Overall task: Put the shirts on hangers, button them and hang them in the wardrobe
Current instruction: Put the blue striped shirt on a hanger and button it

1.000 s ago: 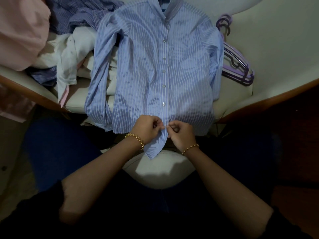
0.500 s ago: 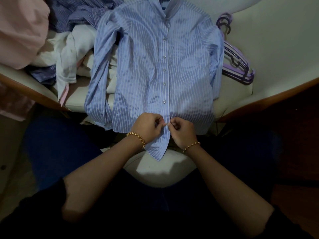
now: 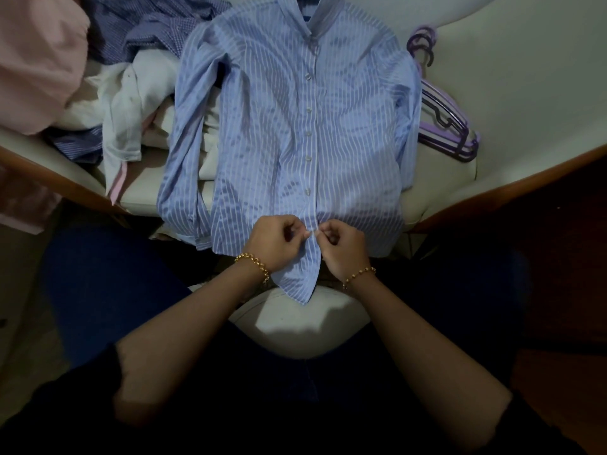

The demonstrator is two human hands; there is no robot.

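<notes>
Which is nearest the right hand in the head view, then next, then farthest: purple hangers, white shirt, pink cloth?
From the right hand, which pinches the blue striped shirt:
1. Purple hangers, up on the right.
2. White shirt, across on the left.
3. Pink cloth, far top-left corner.

No text, label, brand or number readable anywhere. The striped shirt (image 3: 295,126), from the fingers (image 3: 292,224) up and beyond, shows only stripes and plain buttons. The purple hangers (image 3: 453,139), beyond and right of the fingers, carry no legible marks.
</notes>
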